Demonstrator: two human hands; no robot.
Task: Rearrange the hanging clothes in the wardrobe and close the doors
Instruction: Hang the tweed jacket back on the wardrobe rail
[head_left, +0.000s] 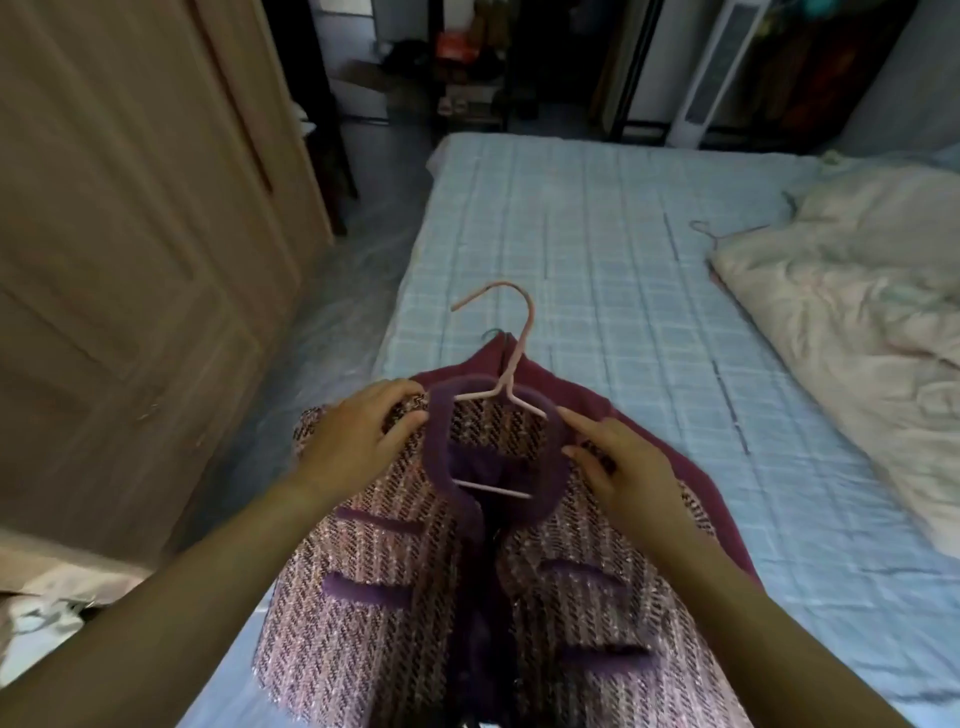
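A pink and purple tweed jacket (395, 561) with a purple collar lies flat on the bed, on top of a maroon garment (670, 457). A pink hanger (511, 358) sits inside the jacket's neck, its hook pointing away from me. My left hand (358, 436) rests on the jacket's left shoulder with fingers curled at the collar edge. On the right shoulder lies my right hand (623, 467), its index finger stretched toward the collar. The wooden wardrobe door (119, 249) stands at the left.
The bed (597, 234) has a light blue checked sheet. A pale crumpled quilt (857, 322) lies on its right side, with another hanger hook (706, 231) poking out near it. A narrow floor strip runs between bed and wardrobe. A white tower fan (711, 78) stands at the back.
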